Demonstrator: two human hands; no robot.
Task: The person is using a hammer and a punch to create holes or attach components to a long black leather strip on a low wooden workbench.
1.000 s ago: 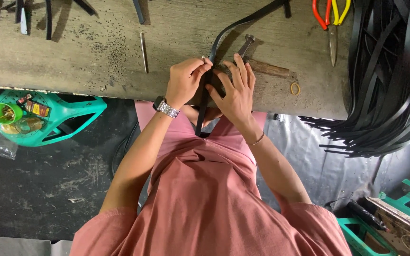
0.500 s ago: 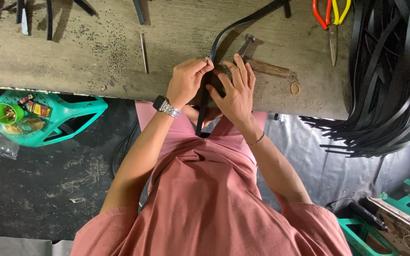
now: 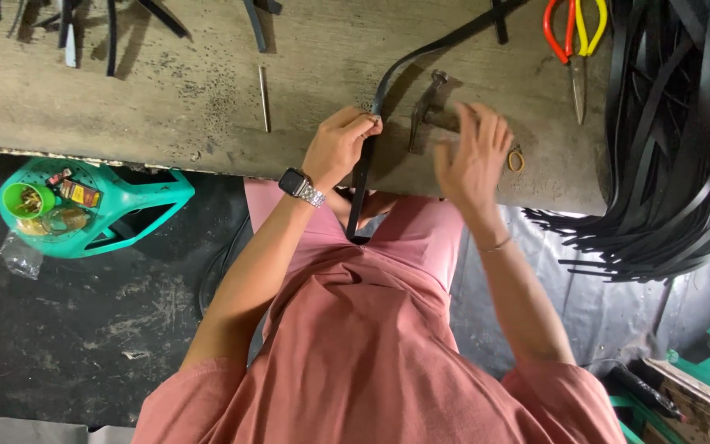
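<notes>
L hand [image 3: 340, 148] is pinching the black strap [image 3: 362, 177] at the bench [image 3: 166, 90] edge, fingers closed round it; strap is running up across the bench & hanging down toward the lap. R hand [image 3: 472, 156] is hovering open, fingers spread, blurred, holding nothing, over the hammer [image 3: 427, 103]. Rubber band [image 3: 517, 159] just beside it; pliers [image 3: 573, 41] & a pile of black strips [image 3: 675, 140] lying further right.

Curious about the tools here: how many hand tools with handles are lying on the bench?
2: a hammer beside the right hand, and pliers at the top right. Others may be out of view.
</notes>
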